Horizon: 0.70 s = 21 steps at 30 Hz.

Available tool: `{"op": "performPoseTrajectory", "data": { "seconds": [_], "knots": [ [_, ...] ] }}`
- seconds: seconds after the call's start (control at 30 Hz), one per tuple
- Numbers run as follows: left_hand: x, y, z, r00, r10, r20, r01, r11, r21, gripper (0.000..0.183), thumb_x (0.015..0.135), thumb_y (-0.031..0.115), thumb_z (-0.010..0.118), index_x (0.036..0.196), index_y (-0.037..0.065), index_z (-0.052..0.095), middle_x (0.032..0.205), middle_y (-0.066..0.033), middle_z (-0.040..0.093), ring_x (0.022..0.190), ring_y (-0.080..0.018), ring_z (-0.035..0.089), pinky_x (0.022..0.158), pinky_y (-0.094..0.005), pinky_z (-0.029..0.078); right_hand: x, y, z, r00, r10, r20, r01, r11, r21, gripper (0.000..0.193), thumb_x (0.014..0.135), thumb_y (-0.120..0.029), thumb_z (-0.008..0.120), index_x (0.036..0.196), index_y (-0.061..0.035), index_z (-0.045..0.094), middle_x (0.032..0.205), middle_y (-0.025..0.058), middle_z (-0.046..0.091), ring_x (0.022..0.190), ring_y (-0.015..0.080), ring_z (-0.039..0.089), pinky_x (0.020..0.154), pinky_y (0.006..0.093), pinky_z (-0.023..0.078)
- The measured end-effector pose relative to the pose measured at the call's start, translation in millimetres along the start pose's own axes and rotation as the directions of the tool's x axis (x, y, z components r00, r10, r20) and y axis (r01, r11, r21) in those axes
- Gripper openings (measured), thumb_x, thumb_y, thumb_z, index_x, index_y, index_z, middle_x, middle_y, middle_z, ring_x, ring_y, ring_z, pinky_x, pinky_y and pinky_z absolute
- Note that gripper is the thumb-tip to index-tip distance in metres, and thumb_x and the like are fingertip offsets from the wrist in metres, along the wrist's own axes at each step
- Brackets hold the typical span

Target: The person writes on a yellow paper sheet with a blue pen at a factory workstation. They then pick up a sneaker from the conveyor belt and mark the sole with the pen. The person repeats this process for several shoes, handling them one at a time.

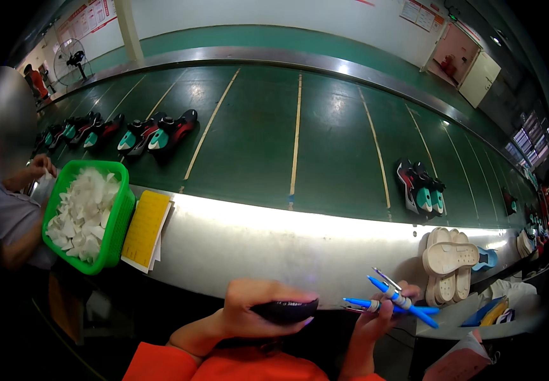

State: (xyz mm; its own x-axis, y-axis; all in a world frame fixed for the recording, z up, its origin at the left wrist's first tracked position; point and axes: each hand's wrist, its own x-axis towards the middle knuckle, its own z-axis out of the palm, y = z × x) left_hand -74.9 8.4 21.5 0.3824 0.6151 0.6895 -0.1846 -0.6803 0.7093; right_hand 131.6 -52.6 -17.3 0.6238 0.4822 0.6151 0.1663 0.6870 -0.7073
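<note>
My left hand (241,306) is closed around a black, rounded object (284,312) with a small shiny strip along its upper side; most of it is hidden, and I cannot tell its kind. To its right, my right hand (376,320) grips blue pens (424,317) with silvery parts. They cross each other and stick out on both sides of the fingers. A thin metal-tipped piece (386,277) rises among them. Both hands are in front of the near metal edge (274,244) of the conveyor, and my sleeves are orange.
Black, red and teal shoes (420,188) stand on the green conveyor belt (332,152), more at the left. A green basket (122,219) of white scraps and a yellow booklet (145,228) lie left. Beige soles (450,259) are stacked right. Another person (7,219) works at far left.
</note>
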Motion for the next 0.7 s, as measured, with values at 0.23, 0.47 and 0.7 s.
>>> {"op": "performPoseTrajectory", "data": {
  "seconds": [0.23,0.47,0.7],
  "knots": [
    [5.6,-8.1,11.6,0.995,-0.098,-0.003,0.098,0.995,0.01,0.034,0.061,0.002,0.076,0.094,0.002,0.067,0.086,-0.0104,0.067,0.076,-0.0175,0.066,0.069,-0.0242,0.051,-14.5,-18.7,35.4,0.908,-0.418,-0.035,0.397,0.882,-0.253,0.046,0.077,-0.029,0.065,0.084,-0.0057,0.025,0.068,0.0039,0.038,0.045,0.0113,0.045,0.04,0.0173,0.034],
    [10.7,-13.7,12.4,0.991,-0.128,-0.039,0.127,0.991,-0.031,0.042,0.057,0.0,0.075,0.098,0.003,0.065,0.087,-0.0112,0.067,0.077,-0.0176,0.066,0.069,-0.0244,0.051,-17.3,-16.7,47.8,0.87,-0.493,0.022,0.494,0.87,-0.016,0.042,0.068,0.0,0.068,0.083,-0.0011,0.029,0.063,0.0051,0.046,0.043,0.0133,0.052,0.037,0.0162,0.041],
    [12.0,-17.6,12.9,0.994,-0.097,-0.049,0.098,0.995,0.02,0.042,0.059,0.001,0.075,0.099,0.004,0.065,0.087,-0.0112,0.067,0.076,-0.0183,0.066,0.069,-0.0242,0.051,-21.1,-16.0,52.3,0.827,-0.563,-0.003,0.556,0.818,-0.148,0.037,0.07,-0.005,0.064,0.086,-0.0039,0.03,0.071,0.0019,0.042,0.049,0.0105,0.045,0.04,0.0191,0.039]
  ]
}}
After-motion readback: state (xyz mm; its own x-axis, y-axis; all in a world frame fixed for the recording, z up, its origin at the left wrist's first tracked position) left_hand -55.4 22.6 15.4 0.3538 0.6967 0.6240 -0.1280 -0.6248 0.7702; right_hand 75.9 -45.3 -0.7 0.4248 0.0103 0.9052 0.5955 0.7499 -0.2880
